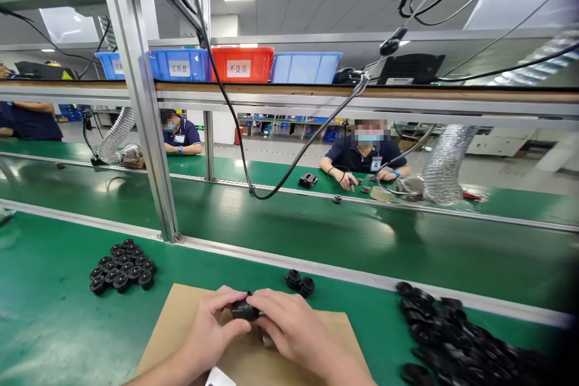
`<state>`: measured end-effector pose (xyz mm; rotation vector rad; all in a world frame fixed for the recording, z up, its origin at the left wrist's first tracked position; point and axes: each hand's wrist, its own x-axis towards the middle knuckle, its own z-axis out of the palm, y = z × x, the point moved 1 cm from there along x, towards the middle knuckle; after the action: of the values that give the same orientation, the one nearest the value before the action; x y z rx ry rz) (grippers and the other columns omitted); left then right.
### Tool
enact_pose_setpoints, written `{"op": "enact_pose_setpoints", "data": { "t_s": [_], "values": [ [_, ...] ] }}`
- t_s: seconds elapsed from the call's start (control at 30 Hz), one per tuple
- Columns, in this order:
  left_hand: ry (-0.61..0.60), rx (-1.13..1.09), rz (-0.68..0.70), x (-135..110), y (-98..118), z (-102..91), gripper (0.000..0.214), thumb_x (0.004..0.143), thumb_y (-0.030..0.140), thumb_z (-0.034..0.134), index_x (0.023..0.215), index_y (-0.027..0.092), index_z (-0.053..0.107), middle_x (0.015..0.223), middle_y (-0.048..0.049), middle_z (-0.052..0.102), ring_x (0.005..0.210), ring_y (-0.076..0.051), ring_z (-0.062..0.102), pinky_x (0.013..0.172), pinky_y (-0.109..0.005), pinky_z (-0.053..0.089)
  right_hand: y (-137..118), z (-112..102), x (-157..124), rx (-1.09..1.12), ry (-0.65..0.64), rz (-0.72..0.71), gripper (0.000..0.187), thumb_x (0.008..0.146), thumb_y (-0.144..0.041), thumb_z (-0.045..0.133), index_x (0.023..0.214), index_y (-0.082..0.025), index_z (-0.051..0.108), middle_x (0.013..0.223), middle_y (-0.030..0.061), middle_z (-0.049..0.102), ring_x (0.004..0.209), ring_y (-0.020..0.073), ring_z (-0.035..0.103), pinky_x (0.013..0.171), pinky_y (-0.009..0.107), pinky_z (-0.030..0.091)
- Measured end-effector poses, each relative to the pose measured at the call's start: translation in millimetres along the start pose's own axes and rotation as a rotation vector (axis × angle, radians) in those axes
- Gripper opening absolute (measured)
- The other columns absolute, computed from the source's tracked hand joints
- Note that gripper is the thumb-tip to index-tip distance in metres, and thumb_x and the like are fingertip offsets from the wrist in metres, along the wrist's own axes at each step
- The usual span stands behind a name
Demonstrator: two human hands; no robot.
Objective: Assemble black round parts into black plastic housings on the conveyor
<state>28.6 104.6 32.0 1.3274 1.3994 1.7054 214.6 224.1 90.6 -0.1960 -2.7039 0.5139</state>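
Between my hands, over a sheet of brown cardboard (172,319), is a round black plastic part (244,311). My left hand (212,322) grips it from the left, thumb below and fingers on top. From the right, my right hand (287,322) closes on the same part, its fingers hiding that end. Beneath the right fingers a small pale piece (266,338) partly shows; its kind is unclear. A white object (219,377) lies near my left wrist. Just past the cardboard sit two similar black parts (300,282).
Several round black parts (122,266) stand grouped on the green bench at left; a loose heap of black parts (456,338) lies at right. A metal post (140,96) rises ahead, and a black cable (235,126) hangs down. Co-workers (365,154) sit across the line.
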Motion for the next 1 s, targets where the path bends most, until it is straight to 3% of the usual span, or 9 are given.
{"op": "enact_pose_setpoints", "data": {
  "t_s": [0.1,0.2,0.3,0.43,0.57,0.67,0.77,0.93,1.0],
  "values": [
    [-0.013,0.022,0.044,-1.4,3.0,1.9,0.029,0.084,0.036,0.095,0.112,0.031,0.087,0.103,-0.0059,0.084,0.1,-0.027,0.072,0.095,-0.038,0.059,-4.1,-0.3,0.5,-0.05,-0.063,0.141,0.009,0.104,-0.027,0.061,0.108,-0.023,0.068,0.099,0.0024,0.079,0.087,0.0237,0.073,0.071,0.034,0.042],
    [-0.017,0.04,0.074,-2.9,3.8,2.0,0.031,0.083,0.026,0.092,0.113,0.031,0.086,0.103,-0.0047,0.084,0.1,-0.026,0.071,0.094,-0.038,0.058,-6.8,0.9,0.7,-0.079,-0.08,0.211,0.032,0.111,-0.04,0.051,0.091,-0.022,0.068,0.085,0.0029,0.076,0.076,0.0238,0.07,0.065,0.036,0.035],
    [-0.007,0.053,0.075,-2.7,3.5,1.1,0.035,0.083,0.02,0.091,0.116,0.032,0.085,0.105,-0.0039,0.083,0.101,-0.026,0.072,0.095,-0.037,0.058,-7.1,-2.8,-0.5,-0.042,-0.058,0.226,0.031,0.112,-0.04,0.045,0.114,-0.023,0.07,0.103,0.0061,0.077,0.091,0.0262,0.071,0.075,0.037,0.042],
    [-0.009,0.068,0.106,-2.5,4.9,1.8,0.034,0.087,0.018,0.087,0.118,0.033,0.084,0.106,-0.0032,0.083,0.102,-0.026,0.072,0.096,-0.039,0.059,-11.3,-15.9,-2.2,0.077,-0.049,0.193,0.036,0.103,-0.038,0.063,0.138,-0.028,0.061,0.124,0.0073,0.072,0.11,0.0273,0.069,0.086,0.037,0.047],
    [-0.007,0.097,0.16,-3.7,6.2,3.3,0.035,0.088,0.016,0.088,0.118,0.033,0.083,0.104,-0.0022,0.083,0.099,-0.026,0.071,0.092,-0.039,0.059,-16.2,-14.3,-0.6,0.184,-0.05,0.161,0.024,0.101,-0.028,0.062,0.124,-0.028,0.067,0.112,0.0044,0.073,0.097,0.0236,0.067,0.079,0.034,0.045],
    [-0.015,0.126,0.243,-4.7,6.9,4.0,0.036,0.09,0.018,0.088,0.122,0.034,0.081,0.107,-0.0024,0.084,0.099,-0.027,0.069,0.092,-0.041,0.058,-15.2,-3.0,1.5,0.385,-0.02,0.355,0.02,0.105,-0.039,0.059,0.109,-0.023,0.069,0.087,0.0022,0.071,0.076,0.0205,0.063,0.068,0.032,0.042],
    [-0.023,0.148,0.3,-5.4,8.6,4.9,0.037,0.092,0.019,0.088,0.124,0.035,0.08,0.108,-0.002,0.085,0.098,-0.026,0.068,0.092,-0.042,0.058,-14.8,0.4,2.1,0.488,-0.022,0.508,0.055,0.112,-0.06,0.041,0.081,-0.02,0.063,0.069,0.0021,0.066,0.067,0.0193,0.061,0.064,0.032,0.04],
    [0.031,0.158,0.298,-5.8,9.0,4.4,0.034,0.095,0.023,0.085,0.127,0.034,0.078,0.11,-0.0029,0.084,0.099,-0.025,0.071,0.09,-0.04,0.061,-18.0,-13.3,0.7,0.312,-0.021,0.308,0.031,0.106,-0.041,0.057,0.131,-0.025,0.065,0.106,0.0046,0.074,0.088,0.0213,0.065,0.081,0.034,0.045],
    [0.045,0.171,0.317,-6.2,8.1,3.6,0.037,0.096,0.021,0.083,0.13,0.035,0.078,0.108,-0.0035,0.083,0.099,-0.025,0.071,0.089,-0.039,0.062,-17.2,-11.7,1.3,0.327,-0.031,0.296,0.028,0.101,-0.037,0.062,0.126,-0.025,0.068,0.103,0.0044,0.071,0.085,0.0211,0.062,0.078,0.034,0.045]
  ]
}}
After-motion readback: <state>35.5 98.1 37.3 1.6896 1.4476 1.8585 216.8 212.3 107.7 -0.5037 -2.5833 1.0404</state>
